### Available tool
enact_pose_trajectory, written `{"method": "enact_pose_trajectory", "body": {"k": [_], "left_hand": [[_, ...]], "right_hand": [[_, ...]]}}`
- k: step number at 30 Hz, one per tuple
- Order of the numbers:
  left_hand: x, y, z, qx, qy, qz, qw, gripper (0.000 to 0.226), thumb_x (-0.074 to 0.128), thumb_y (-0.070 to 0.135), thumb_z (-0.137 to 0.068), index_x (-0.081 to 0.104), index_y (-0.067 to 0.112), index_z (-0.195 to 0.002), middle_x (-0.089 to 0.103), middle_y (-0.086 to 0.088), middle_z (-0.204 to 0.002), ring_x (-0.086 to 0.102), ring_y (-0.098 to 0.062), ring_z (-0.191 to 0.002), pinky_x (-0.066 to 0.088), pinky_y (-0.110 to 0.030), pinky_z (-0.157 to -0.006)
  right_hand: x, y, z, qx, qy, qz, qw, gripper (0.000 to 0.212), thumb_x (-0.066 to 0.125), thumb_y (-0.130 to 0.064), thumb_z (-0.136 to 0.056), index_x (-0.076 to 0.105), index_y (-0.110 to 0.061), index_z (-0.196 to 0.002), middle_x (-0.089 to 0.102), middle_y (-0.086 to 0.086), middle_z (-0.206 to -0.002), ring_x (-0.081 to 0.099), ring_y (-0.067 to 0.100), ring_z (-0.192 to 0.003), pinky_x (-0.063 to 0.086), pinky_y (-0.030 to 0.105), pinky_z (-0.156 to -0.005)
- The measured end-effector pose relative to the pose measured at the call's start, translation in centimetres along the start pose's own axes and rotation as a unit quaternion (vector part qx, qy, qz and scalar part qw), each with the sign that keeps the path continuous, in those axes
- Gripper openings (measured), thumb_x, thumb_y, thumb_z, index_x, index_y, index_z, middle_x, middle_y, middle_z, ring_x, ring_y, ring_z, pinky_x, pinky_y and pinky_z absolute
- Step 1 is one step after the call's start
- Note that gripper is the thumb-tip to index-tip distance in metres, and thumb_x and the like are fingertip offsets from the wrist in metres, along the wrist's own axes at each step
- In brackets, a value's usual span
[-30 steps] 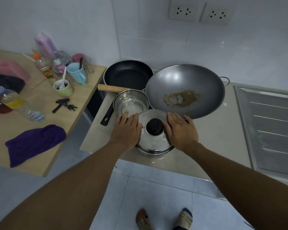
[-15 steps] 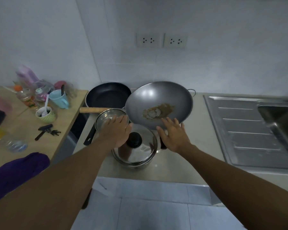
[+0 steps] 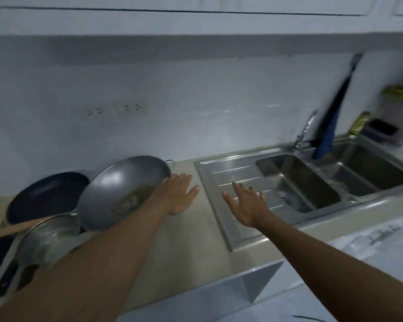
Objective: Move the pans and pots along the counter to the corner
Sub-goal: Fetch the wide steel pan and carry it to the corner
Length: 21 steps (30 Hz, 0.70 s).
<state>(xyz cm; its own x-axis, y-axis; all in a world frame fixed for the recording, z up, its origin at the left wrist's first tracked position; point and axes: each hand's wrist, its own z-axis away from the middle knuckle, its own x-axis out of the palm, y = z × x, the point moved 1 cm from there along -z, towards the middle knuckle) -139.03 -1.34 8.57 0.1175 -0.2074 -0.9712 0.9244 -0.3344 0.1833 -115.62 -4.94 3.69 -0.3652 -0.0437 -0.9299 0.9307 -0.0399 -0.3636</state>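
Note:
A grey wok with brown residue sits at the back of the beige counter. Left of it lies a black frying pan with a wooden handle. In front of them stands a steel pot, partly hidden by my left forearm. My left hand hovers with straight fingers over the counter just right of the wok, holding nothing. My right hand is spread flat over the sink's drainboard, empty.
A steel double sink with a tap fills the right side. A dark blue cloth hangs behind it. Wall sockets sit above the counter. White cabinet fronts run below.
Both hands have left the lidded pot and swung right, now over the bare counter and drainboard. The view has turned right, bringing the sink in and pushing the side table out.

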Motion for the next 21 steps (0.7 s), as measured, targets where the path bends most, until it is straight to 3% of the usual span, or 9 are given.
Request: {"method": "enact_pose_trajectory", "body": {"k": [5,14,19,21], "left_hand": [[1.3,11.1,-5.4,0.079,-0.008,-0.012,0.997,0.060,0.019,0.056,-0.101,0.035,0.017,-0.143,0.034,-0.003,-0.155,0.029,-0.024,-0.142,0.024,-0.042,-0.114],[4.7,30.1,-14.1,0.183,-0.055,-0.014,0.981,0.059,0.018,0.058,-0.099,0.033,0.024,-0.145,0.029,0.000,-0.159,0.027,-0.025,-0.145,0.025,-0.048,-0.112],[6.7,38.0,-18.3,0.227,-0.102,-0.029,0.968,0.068,0.018,0.057,-0.100,0.016,0.021,-0.158,0.009,0.002,-0.166,0.005,-0.019,-0.152,0.009,-0.043,-0.122],[7.4,42.2,-20.6,0.272,-0.097,-0.050,0.956,0.066,0.018,0.054,-0.101,0.018,0.020,-0.157,0.012,0.000,-0.166,0.008,-0.021,-0.152,0.011,-0.045,-0.122]], "right_hand": [[-4.8,10.1,1.9,0.052,0.037,0.001,0.998,0.084,0.012,-0.077,-0.092,0.023,-0.024,-0.157,0.024,0.008,-0.165,0.019,0.036,-0.151,0.008,0.060,-0.119],[-9.8,27.3,6.8,0.170,0.054,-0.034,0.983,0.084,0.010,-0.077,-0.092,0.020,-0.027,-0.159,0.019,0.007,-0.167,0.011,0.034,-0.154,0.003,0.058,-0.121],[-11.6,34.0,8.1,0.231,0.087,-0.049,0.968,0.086,0.008,-0.079,-0.090,0.022,-0.028,-0.158,0.020,0.004,-0.167,0.012,0.034,-0.154,0.000,0.056,-0.121],[-12.7,37.2,8.3,0.262,0.109,-0.054,0.957,0.090,0.006,-0.081,-0.088,0.023,-0.028,-0.158,0.022,0.004,-0.167,0.012,0.033,-0.154,0.001,0.057,-0.122]]}}
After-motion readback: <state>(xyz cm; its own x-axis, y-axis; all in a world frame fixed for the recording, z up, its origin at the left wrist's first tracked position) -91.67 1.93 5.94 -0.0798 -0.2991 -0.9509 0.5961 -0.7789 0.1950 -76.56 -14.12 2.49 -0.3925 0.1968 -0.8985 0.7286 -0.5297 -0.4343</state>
